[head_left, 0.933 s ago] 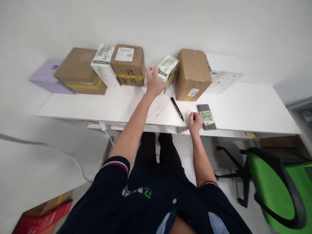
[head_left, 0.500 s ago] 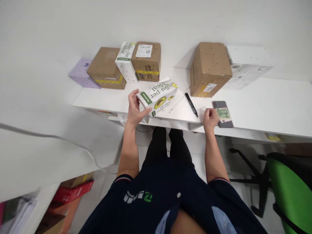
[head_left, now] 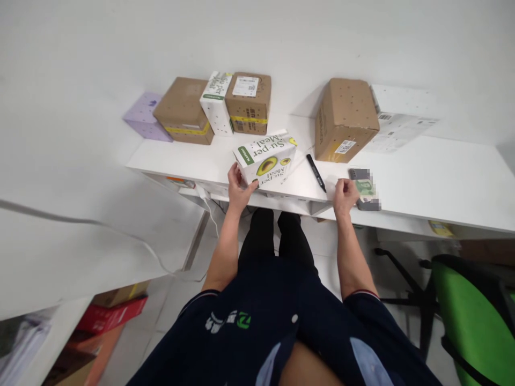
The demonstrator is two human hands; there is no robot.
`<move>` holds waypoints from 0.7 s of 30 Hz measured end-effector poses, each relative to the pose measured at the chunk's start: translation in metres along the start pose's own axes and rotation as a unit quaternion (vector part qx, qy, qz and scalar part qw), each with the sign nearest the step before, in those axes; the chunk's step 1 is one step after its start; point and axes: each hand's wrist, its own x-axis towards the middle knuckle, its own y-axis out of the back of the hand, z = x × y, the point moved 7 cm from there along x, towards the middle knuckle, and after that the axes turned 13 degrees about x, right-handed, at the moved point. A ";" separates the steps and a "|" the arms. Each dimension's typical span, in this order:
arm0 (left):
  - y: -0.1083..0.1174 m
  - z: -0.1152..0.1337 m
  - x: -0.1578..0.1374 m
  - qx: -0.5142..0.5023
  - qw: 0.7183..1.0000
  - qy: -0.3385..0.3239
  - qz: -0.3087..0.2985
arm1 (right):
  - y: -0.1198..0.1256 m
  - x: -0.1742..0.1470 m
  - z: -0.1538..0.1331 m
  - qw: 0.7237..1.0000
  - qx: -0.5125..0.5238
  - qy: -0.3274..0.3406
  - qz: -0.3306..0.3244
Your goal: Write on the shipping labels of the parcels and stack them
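Note:
A white carton (head_left: 263, 160) with avocado pictures and "Su-per Meal" lettering lies on the white desk. My left hand (head_left: 240, 185) grips its near left corner, thumb on the front side and fingers round the left end. Farther right, at the front edge of the desk, my right hand (head_left: 345, 194) is closed, thumb and fingers pressed together. Whatever it may hold is hidden. Just right of that hand lies a dark phone (head_left: 369, 205) with a green banknote (head_left: 365, 187) on it, partly pixelated. Between the carton and my right hand is a black marker (head_left: 316, 172).
Along the wall stand a purple box (head_left: 147, 119), a brown carton (head_left: 183, 110), another Su-per Meal carton (head_left: 217, 104), a smaller brown carton (head_left: 250, 102), a large brown carton (head_left: 346, 120) and a white box (head_left: 402, 115). A green chair (head_left: 462, 316) stands at lower right.
My left hand has slid down and right to the carton's near corner, its grip lower. The carton sits slightly farther right. My right hand stays closed beside the phone; the view has shifted a little.

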 end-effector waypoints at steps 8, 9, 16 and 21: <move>0.002 0.010 -0.013 -0.048 0.986 0.157 -0.032 | -0.057 -0.063 -0.065 0.970 0.076 0.061 -0.224; 0.002 0.009 -0.016 -0.033 0.985 0.163 -0.039 | -0.062 -0.072 -0.067 0.966 0.077 0.052 -0.242; 0.000 0.003 -0.027 -0.038 0.987 0.156 -0.027 | -0.064 -0.103 -0.055 0.969 0.088 -0.015 -0.231; -0.003 0.001 -0.035 -0.032 0.989 0.147 0.010 | -0.065 -0.103 -0.049 0.972 0.098 -0.025 -0.212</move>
